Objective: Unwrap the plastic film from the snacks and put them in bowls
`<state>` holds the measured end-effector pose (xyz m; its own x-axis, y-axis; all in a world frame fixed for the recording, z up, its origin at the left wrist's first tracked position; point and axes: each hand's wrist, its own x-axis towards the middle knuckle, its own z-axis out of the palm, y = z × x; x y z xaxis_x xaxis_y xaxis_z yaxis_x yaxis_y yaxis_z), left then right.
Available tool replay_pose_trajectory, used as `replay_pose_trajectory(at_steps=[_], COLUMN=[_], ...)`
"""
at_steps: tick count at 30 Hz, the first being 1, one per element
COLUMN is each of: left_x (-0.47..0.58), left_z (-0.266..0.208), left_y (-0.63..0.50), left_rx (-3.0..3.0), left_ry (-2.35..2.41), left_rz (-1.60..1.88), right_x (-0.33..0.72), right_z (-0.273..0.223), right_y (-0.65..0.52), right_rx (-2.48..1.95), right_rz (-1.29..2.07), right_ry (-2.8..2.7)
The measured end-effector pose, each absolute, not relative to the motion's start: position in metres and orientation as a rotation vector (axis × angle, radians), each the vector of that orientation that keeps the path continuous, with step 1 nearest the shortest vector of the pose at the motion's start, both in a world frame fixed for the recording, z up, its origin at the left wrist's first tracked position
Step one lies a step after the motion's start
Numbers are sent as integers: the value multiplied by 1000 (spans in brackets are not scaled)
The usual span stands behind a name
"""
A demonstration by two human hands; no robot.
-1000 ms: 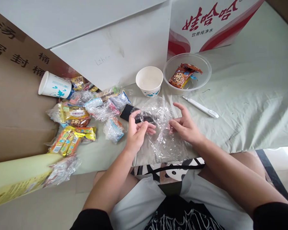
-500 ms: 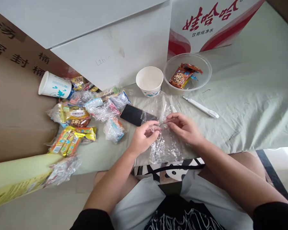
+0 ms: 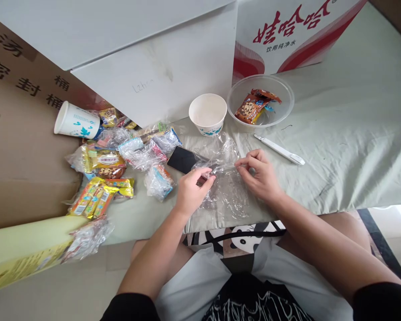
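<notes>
A crumpled sheet of clear plastic film (image 3: 225,191) lies over the cloth in front of me. My left hand (image 3: 195,187) pinches its left part between thumb and fingers. My right hand (image 3: 259,174) pinches the film's right edge, and a strand is stretched between the two hands. Under the film's left side rests a black phone (image 3: 182,159), partly covered. Beyond the hands stands an upright white paper bowl (image 3: 208,111). A white utility knife (image 3: 280,149) lies to the right of my right hand.
Several wrapped snacks (image 3: 103,162) are piled at the left with a tipped paper cup (image 3: 76,120). A clear plastic bowl (image 3: 289,107) holds brown cookie packets (image 3: 250,107). White boxes (image 3: 187,67) stand along the back, a brown carton (image 3: 26,156) at the left.
My hands have moved apart, the left one leftward and the right one slightly to the right. The film between them is now drawn out and covers more of the phone.
</notes>
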<state>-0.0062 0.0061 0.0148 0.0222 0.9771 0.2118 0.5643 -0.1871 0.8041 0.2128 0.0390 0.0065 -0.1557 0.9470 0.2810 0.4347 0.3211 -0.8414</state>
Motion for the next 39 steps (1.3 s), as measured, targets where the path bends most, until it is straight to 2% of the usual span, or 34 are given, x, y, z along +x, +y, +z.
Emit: replay_pose_trajectory(at_steps=[6, 11, 15, 20, 26, 29, 33, 36, 39], left_x=[-9, -8, -6, -7, -8, -7, -5, -4, -2], left_z=[14, 13, 15, 15, 21, 22, 20, 22, 27], left_y=[6, 4, 2, 2, 3, 2, 4, 6, 7], left_rx=[2169, 2211, 2191, 2136, 1746, 1453, 1262, 1059, 824], left_ry=[1672, 1627, 1569, 1549, 1287, 1248, 1299, 1248, 1099], left_rz=[1163, 1257, 1254, 1282, 1204, 1154, 1222, 1266, 1121], right_x=[215, 216, 220, 222, 215, 212, 212, 212, 213], right_z=[2, 2, 5, 11, 15, 14, 17, 20, 22], right_y=[37, 31, 31, 31, 27, 29, 33, 34, 34], right_rx=[-1033, -1091, -949, -869, -992, -934, -906, -983, -1028], right_rz=[629, 448, 418, 697, 1470, 1709, 1831, 1765, 1678], right_ry=[-1866, -1818, -1839, -1828, -1359, -1119, -1205, -1445, -1482])
